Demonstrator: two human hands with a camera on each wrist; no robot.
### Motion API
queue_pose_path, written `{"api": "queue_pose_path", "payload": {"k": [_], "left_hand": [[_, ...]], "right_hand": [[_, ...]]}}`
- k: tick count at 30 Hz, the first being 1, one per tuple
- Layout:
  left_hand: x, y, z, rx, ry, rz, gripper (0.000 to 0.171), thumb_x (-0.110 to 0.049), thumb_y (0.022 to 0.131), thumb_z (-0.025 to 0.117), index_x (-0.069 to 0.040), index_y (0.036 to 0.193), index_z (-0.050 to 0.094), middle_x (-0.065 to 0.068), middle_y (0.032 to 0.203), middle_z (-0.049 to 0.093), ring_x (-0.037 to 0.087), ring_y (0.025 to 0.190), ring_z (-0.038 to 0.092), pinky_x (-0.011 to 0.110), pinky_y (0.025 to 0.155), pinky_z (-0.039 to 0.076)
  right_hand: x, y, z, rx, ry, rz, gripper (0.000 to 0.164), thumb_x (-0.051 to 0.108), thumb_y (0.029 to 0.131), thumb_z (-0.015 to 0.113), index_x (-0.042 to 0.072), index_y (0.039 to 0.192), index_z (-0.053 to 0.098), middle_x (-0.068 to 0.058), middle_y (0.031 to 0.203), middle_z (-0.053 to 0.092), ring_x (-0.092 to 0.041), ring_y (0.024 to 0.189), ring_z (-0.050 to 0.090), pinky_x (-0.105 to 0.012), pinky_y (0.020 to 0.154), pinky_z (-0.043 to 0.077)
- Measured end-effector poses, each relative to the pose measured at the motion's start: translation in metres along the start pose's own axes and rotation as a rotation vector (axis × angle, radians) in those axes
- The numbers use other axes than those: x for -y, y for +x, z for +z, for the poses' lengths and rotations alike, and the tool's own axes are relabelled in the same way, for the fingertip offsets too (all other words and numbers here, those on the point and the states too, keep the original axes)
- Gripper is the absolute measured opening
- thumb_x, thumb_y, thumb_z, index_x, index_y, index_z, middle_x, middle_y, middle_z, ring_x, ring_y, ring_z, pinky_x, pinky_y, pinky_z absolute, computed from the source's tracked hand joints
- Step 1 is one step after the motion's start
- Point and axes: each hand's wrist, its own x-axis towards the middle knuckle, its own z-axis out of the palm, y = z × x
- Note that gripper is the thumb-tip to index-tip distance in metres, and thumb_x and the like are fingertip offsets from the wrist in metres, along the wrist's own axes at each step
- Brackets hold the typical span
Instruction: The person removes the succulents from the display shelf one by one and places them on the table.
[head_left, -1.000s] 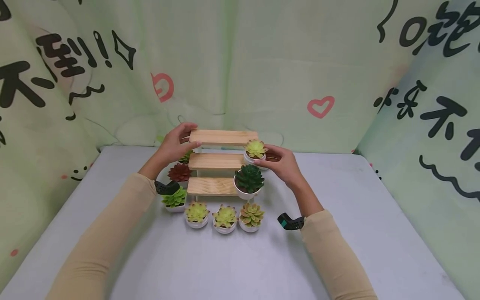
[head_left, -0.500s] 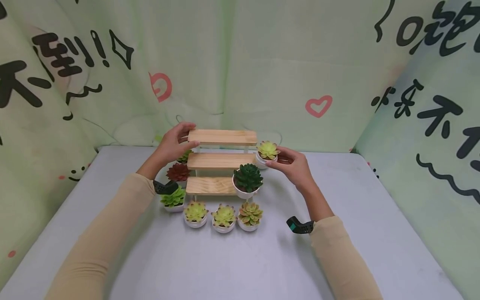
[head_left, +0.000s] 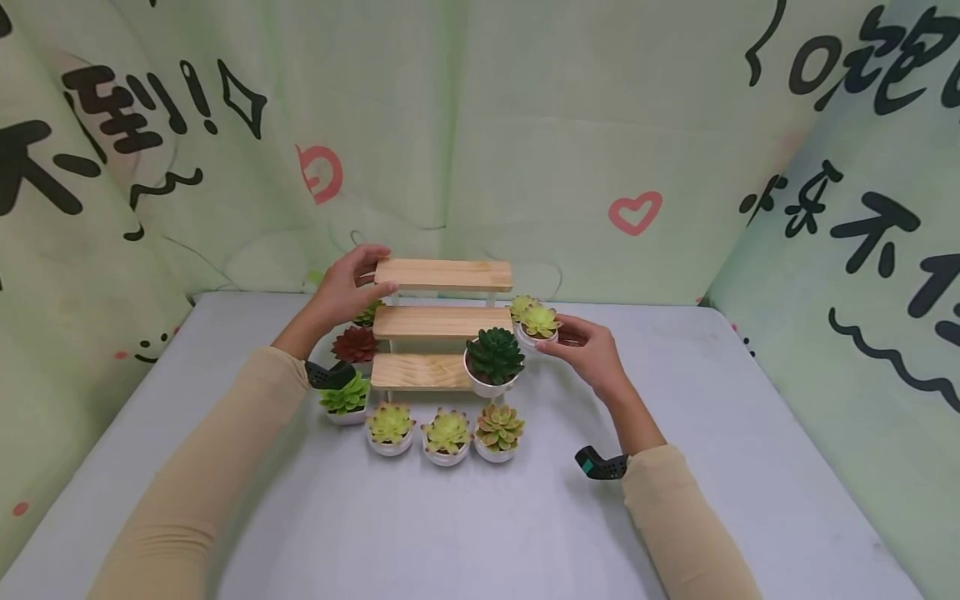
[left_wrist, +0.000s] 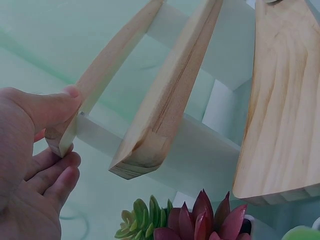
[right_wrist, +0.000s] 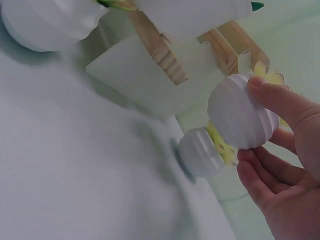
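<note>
A three-step plant stand with wooden boards (head_left: 444,275) and pale side supports stands on the table. My left hand (head_left: 347,287) grips the left end of its top board, thumb above and fingers beneath in the left wrist view. To the right of the stand, my right hand (head_left: 588,350) holds a yellow-green potted succulent (head_left: 538,323) by its white pot (right_wrist: 239,111), raised off the table. Just behind it, a similar succulent (head_left: 522,305) stands on the table, partly hidden. A dark green succulent (head_left: 495,358) sits at the right end of the lowest board.
Left of the stand are a red succulent (head_left: 356,343), a bright green one (head_left: 346,395) and another partly hidden green one (head_left: 368,313). A row of three small potted succulents (head_left: 447,433) lines the front. A printed curtain (head_left: 540,150) hangs behind the table (head_left: 450,533).
My right hand has carried the potted succulent rightward off the stand's right end, then slightly lower, uncovering the similar plant behind it. My left hand keeps its grip on the top board.
</note>
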Motion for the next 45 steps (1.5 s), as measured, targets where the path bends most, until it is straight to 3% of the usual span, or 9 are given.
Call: {"api": "queue_pose_path", "payload": {"k": [7,19,35,45], "left_hand": [[0.000,-0.001,0.000,-0.003,-0.002,-0.002,0.059,-0.022,0.092,0.067,-0.008,0.142,0.041,0.017,0.147,0.044,0.034,0.136,0.044,0.047,0.114,0.039],[0.000,-0.001,0.001,0.010,-0.004,0.008,0.059,-0.021,0.092,0.067,-0.007,0.143,0.040,0.018,0.148,0.043,0.035,0.137,0.043,0.047,0.115,0.038],[-0.002,-0.002,-0.002,0.014,-0.023,0.001,0.059,-0.021,0.092,0.067,-0.007,0.143,0.040,0.018,0.147,0.043,0.035,0.136,0.043,0.048,0.115,0.038],[0.000,-0.001,-0.001,0.009,-0.013,-0.003,0.059,-0.021,0.092,0.066,-0.007,0.143,0.040,0.018,0.148,0.042,0.035,0.137,0.043,0.048,0.114,0.038]], "right_hand": [[-0.018,0.001,0.009,0.023,-0.047,0.058,0.071,0.043,0.075,0.081,0.015,0.136,0.056,-0.011,0.130,0.060,-0.028,0.119,0.057,-0.044,0.100,0.053],[-0.029,0.001,0.018,0.051,-0.081,0.062,0.069,0.036,0.077,0.081,0.010,0.136,0.055,-0.015,0.130,0.061,-0.030,0.119,0.058,-0.045,0.100,0.052],[-0.029,0.002,0.017,0.066,-0.118,0.051,0.067,0.028,0.079,0.081,0.007,0.136,0.051,-0.017,0.130,0.059,-0.033,0.121,0.056,-0.046,0.103,0.050],[-0.020,-0.004,0.007,0.091,-0.025,0.046,0.071,0.028,0.080,0.080,0.010,0.140,0.047,-0.016,0.139,0.053,-0.031,0.128,0.053,-0.046,0.107,0.048]]}}
